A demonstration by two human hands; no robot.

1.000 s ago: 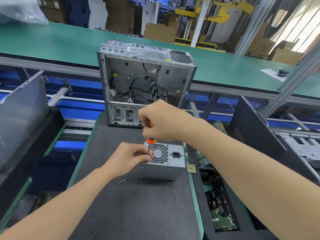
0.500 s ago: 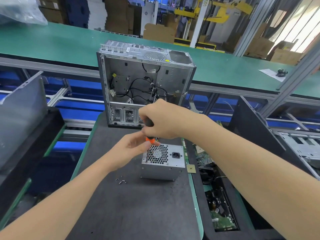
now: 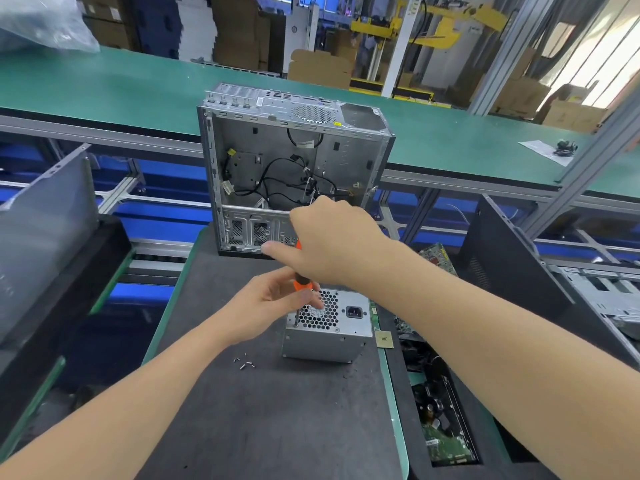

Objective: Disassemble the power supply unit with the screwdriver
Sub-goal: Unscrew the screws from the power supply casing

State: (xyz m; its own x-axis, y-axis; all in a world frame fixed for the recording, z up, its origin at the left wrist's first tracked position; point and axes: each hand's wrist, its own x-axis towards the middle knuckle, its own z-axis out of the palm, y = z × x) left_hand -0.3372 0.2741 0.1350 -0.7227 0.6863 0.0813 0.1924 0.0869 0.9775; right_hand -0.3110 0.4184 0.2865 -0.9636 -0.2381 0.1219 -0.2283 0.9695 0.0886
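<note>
– Panel (image 3: 45, 237) at the far left, grey and leaning: anything else there?
– A clear plastic bag (image 3: 41, 22) in the top corner, on the long green belt (image 3: 138, 88). Nothing of the task.
– Then the dark mat (image 3: 277, 427) in the middle?
– Small loose screws (image 3: 244, 362) lie on it, just left of the power supply unit (image 3: 325, 344). The unit stands on the mat in front of the open computer case (image 3: 294, 161), apart from it, with the fan grille (image 3: 322, 311) and the power socket (image 3: 354, 311) facing up.
– And the left hand (image 3: 266, 306)?
– It reaches in from the lower left. Its thumb and fingertips pinch the screwdriver (image 3: 302, 285) low on the orange handle, where the metal shaft begins.
– Where does the shaft go?
– Almost straight down. Its tip meets the near left corner of the unit's top face, beside the grille.
– The right hand (image 3: 332, 244)?
– It comes from the right, above the left one, and its fingers are curled round the top of the handle. 1 finger sticks out towards the left. So both hands hold the 1 tool.
– Further right?
– A small square chip (image 3: 384, 340) sits at the mat's green edge, just beside the unit. Past it a black bin (image 3: 415, 445) holds circuit boards (image 3: 446, 441), a black panel (image 3: 512, 271) leans beyond that, and a sheet of paper (image 3: 543, 150) lies far off on the belt.
</note>
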